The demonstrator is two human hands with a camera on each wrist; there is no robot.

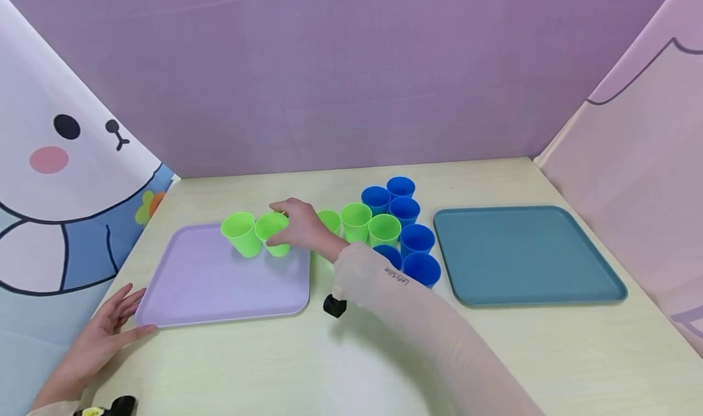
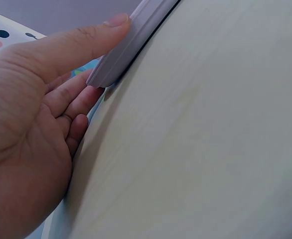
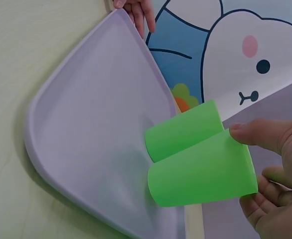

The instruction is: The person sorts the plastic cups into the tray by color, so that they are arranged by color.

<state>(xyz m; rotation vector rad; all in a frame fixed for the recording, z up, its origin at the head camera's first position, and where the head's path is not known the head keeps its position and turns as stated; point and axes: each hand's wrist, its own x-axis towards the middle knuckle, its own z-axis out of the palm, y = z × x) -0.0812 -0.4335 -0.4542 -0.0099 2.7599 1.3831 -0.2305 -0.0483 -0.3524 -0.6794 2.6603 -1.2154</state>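
My right hand (image 1: 299, 224) grips a light green cup (image 3: 201, 172) near its rim, thumb on one side and fingers on the other. The cup is at the far right part of a purple tray (image 1: 219, 288). Close beside it on the tray stands a second green cup (image 1: 241, 234). At the tray's near left corner, my left hand (image 1: 104, 337) holds the edge between thumb and fingers; the left wrist view shows the thumb (image 2: 93, 42) against the tray rim (image 2: 131, 45). Whether the gripped cup touches the tray is hard to tell.
More green cups (image 1: 356, 222) stand mid-table, partly behind my right forearm. Several blue cups (image 1: 417, 239) adjoin them on the right. A teal tray (image 1: 527, 257) lies at the table's right side. A purple cloth wall (image 1: 351, 86) rises behind the table.
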